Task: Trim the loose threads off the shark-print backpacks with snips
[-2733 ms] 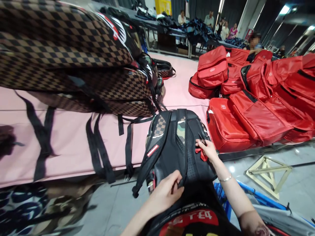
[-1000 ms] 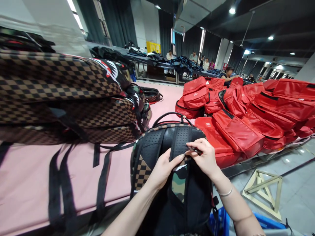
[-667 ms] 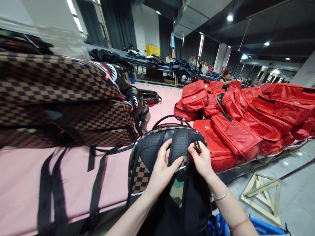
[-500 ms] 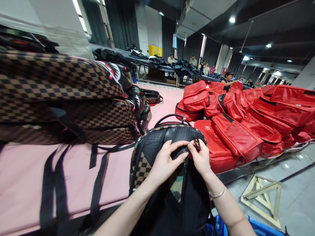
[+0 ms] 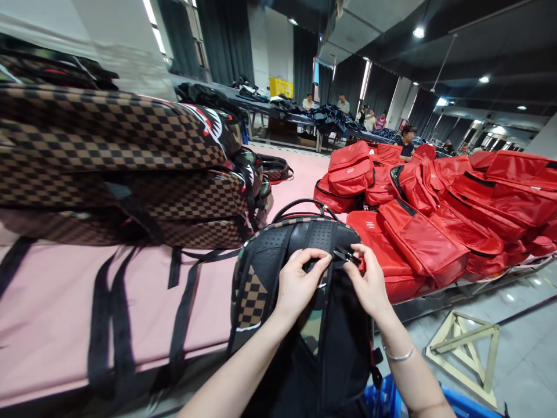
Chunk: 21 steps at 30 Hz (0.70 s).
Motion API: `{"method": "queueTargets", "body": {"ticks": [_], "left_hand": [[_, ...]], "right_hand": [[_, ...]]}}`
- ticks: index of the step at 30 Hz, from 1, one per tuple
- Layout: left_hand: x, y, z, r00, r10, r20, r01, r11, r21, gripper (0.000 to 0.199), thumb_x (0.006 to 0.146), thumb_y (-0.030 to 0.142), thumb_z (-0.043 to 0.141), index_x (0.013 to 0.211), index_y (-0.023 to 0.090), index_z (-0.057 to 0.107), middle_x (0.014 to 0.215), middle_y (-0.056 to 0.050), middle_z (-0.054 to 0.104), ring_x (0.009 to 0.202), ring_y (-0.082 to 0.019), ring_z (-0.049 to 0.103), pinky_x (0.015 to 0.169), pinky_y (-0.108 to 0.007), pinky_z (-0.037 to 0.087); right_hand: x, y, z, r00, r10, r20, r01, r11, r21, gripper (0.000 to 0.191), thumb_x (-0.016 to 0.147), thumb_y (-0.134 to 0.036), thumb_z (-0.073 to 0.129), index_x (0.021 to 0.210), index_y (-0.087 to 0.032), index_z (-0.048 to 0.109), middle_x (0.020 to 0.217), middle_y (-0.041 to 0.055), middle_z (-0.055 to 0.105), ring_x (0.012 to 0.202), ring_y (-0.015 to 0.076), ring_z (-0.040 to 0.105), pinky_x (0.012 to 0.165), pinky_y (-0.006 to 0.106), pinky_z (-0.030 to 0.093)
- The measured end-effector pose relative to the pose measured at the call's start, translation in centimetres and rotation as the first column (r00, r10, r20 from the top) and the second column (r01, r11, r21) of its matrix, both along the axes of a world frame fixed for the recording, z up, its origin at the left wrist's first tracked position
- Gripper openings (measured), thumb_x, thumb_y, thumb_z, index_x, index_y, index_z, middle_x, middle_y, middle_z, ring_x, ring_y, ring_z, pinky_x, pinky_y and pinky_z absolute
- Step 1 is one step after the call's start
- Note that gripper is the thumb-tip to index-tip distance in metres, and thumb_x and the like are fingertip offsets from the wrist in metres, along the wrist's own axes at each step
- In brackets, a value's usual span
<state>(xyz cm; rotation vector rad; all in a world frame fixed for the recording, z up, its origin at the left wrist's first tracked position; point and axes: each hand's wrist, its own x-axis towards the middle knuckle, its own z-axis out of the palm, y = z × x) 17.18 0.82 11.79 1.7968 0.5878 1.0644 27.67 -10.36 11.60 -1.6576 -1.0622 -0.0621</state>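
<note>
A black backpack (image 5: 343, 337) with camouflage and brown checkered patches stands upright before me, its back panel and shoulder straps facing me. My left hand (image 5: 300, 281) is over the upper part of a strap, thumb and forefinger pinched together. What lies between those fingertips is too small to make out. My right hand (image 5: 369, 281) holds small thread snips (image 5: 344, 255) with dark blades and a bit of red at the grip. The blades point left, close to my left fingertips and just above the strap.
Brown checkered backpacks (image 5: 108, 133) are stacked on the pink-covered table (image 5: 56, 313) to the left, black straps (image 5: 124, 319) hanging over its edge. Red bags (image 5: 422, 238) are piled to the right. A blue crate (image 5: 461, 403) and a cream metal frame (image 5: 465, 348) stand below. People work farther back.
The snips have swung from pointing upward to pointing left toward my left fingertips. My hands have moved slightly apart, and the camera view has shifted a little.
</note>
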Motion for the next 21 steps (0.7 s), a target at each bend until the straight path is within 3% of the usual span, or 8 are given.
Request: {"method": "queueTargets", "body": {"ticks": [4, 11, 16, 21], "left_hand": [[0.08, -0.08, -0.12, 0.999, 0.030, 0.018, -0.030, 0.999, -0.024, 0.018, 0.076, 0.036, 0.059, 0.074, 0.019, 0.064, 0.077, -0.001, 0.063, 0.074, -0.017, 0.058, 0.076, -0.029, 0.044], [0.09, -0.33, -0.02, 0.999, 0.031, 0.043, -0.030, 0.999, -0.028, 0.018, 0.076, 0.036, 0.058, 0.073, 0.019, 0.063, 0.078, -0.001, 0.062, 0.077, -0.017, 0.057, 0.077, -0.029, 0.043], [0.07, -0.46, 0.07, 0.999, 0.028, 0.031, -0.028, 1.000, -0.010, 0.018, 0.076, 0.036, 0.057, 0.073, 0.019, 0.062, 0.077, -0.001, 0.061, 0.076, -0.017, 0.056, 0.076, -0.029, 0.042], [0.09, -0.50, -0.13, 0.999, 0.037, 0.017, -0.038, 0.998, 0.051, 0.017, 0.078, 0.034, 0.056, 0.072, 0.019, 0.061, 0.074, 0.000, 0.058, 0.075, -0.016, 0.054, 0.075, -0.028, 0.042]], "right_hand": [[0.24, -1.01, -0.72, 0.982, -0.071, 0.173, 0.071, 0.997, 0.008, 0.014, 0.090, -0.026, 0.046, 0.096, -0.018, 0.056, 0.091, 0.0056, 0.059, 0.088, 0.0174, 0.054, 0.079, 0.031, 0.044], [0.28, -1.05, -0.92, 0.862, -0.134, 0.489, 0.135, 0.990, 0.033, 0.019, 0.093, -0.028, 0.043, 0.097, -0.015, 0.056, 0.087, 0.0083, 0.061, 0.083, 0.0197, 0.055, 0.075, 0.033, 0.045], [0.21, -0.84, -0.88, 0.811, -0.136, 0.569, 0.164, 0.986, 0.001, 0.022, 0.093, -0.030, 0.043, 0.097, -0.014, 0.057, 0.086, 0.0084, 0.061, 0.082, 0.0200, 0.055, 0.073, 0.033, 0.045], [0.18, -0.80, -0.94, 0.811, -0.136, 0.569, 0.175, 0.985, -0.013, 0.020, 0.093, -0.028, 0.043, 0.091, -0.016, 0.058, 0.082, 0.0072, 0.061, 0.078, 0.0191, 0.055, 0.071, 0.032, 0.044]]}}
